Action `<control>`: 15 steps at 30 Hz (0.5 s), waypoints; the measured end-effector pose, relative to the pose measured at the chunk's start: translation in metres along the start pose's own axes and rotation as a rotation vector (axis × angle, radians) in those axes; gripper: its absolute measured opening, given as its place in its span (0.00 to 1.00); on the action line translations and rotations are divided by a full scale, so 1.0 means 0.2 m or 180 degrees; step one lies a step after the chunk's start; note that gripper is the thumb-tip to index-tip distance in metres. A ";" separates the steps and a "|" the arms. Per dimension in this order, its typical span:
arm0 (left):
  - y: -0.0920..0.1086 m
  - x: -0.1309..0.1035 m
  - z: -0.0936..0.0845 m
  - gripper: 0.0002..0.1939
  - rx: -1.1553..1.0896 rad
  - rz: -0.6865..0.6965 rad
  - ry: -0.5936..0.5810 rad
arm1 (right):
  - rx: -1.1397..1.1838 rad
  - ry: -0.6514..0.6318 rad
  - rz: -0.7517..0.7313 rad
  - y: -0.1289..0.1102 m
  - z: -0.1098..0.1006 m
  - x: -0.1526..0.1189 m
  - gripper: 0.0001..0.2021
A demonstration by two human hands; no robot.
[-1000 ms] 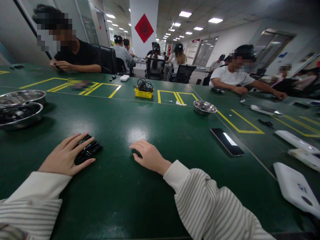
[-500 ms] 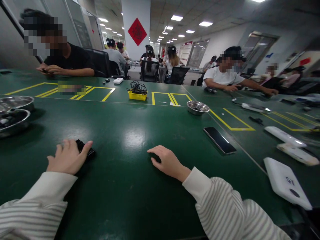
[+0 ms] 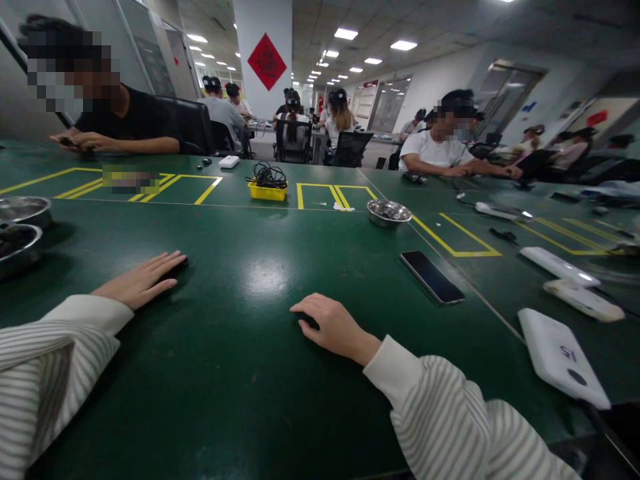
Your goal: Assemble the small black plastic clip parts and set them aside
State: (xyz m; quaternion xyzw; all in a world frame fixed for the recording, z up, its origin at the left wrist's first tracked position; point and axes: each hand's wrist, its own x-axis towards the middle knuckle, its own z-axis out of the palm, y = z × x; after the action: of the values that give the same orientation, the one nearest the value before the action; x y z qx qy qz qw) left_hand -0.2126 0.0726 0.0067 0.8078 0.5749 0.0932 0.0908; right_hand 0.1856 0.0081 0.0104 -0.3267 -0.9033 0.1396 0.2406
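white device (image 3: 553,350) shows upside-down "15"; red sign (image 3: 267,62) illegible.

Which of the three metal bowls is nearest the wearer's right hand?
The lone bowl beyond the right hand and left of the phone; the other two bowls are at the far left, cut off by the frame.

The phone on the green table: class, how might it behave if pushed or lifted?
The phone lies flat, so it would probably slide rather than roll or tip. Its slim body looks stiff. Its smooth dark face looks like glass, so perhaps slippery and fragile.
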 end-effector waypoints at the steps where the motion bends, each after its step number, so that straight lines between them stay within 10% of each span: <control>1: -0.01 0.01 -0.01 0.39 0.0069 0.0007 -0.0010 | -0.0015 -0.0004 -0.0014 0.00 0.00 0.00 0.13; 7: 0.14 0.06 0.00 0.33 0.0690 0.0292 -0.0128 | -0.0008 0.0010 -0.0067 0.01 0.00 0.01 0.13; 15: 0.79 0.11 0.20 0.37 0.0871 0.0871 0.0093 | 0.0088 0.0336 0.0252 0.01 -0.01 0.01 0.11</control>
State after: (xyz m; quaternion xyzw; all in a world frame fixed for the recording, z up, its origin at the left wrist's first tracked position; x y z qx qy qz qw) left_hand -0.0520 0.0402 0.0080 0.8818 0.4682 0.0374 -0.0418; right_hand 0.1863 0.0105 0.0114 -0.3657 -0.8737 0.1441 0.2867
